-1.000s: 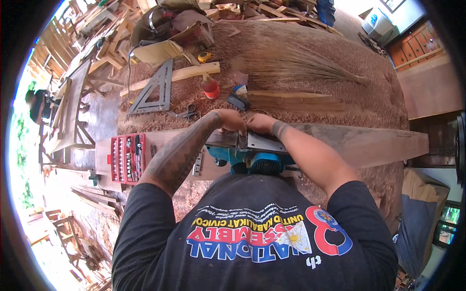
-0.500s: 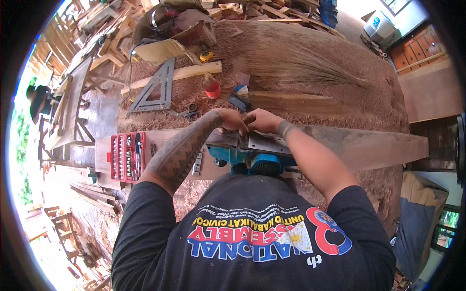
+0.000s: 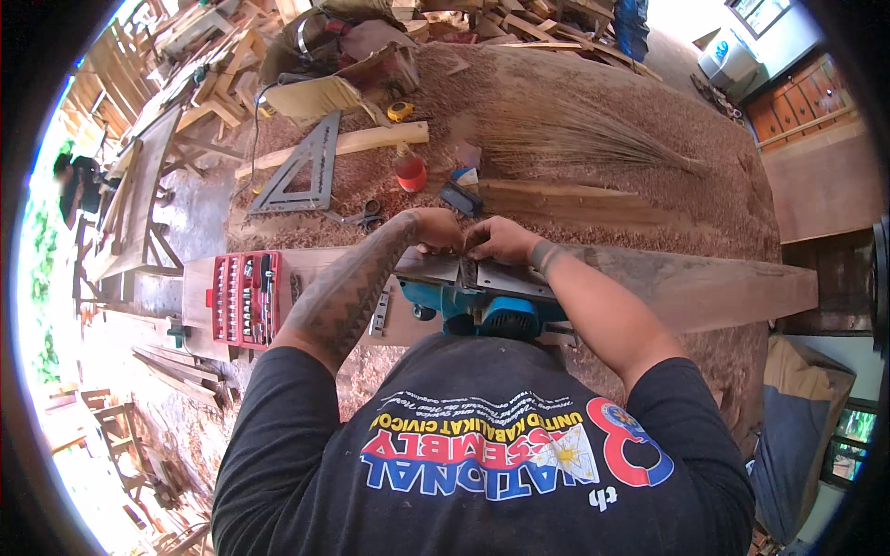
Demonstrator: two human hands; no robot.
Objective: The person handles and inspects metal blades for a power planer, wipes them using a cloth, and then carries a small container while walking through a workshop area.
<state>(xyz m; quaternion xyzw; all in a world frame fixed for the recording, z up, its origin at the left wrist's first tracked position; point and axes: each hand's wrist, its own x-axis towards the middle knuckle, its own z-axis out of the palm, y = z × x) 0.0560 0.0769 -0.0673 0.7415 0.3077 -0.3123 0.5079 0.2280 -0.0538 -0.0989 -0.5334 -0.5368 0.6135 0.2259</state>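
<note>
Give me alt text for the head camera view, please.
A person's left hand and right hand are close together at a blue power planer on a wooden plank. A red socket set lies to the left; beyond the plank are a metal triangle, scissors and a straw broom among wood shavings.

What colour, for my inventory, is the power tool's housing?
The power tool's housing is teal blue, clearest in head view.
</note>
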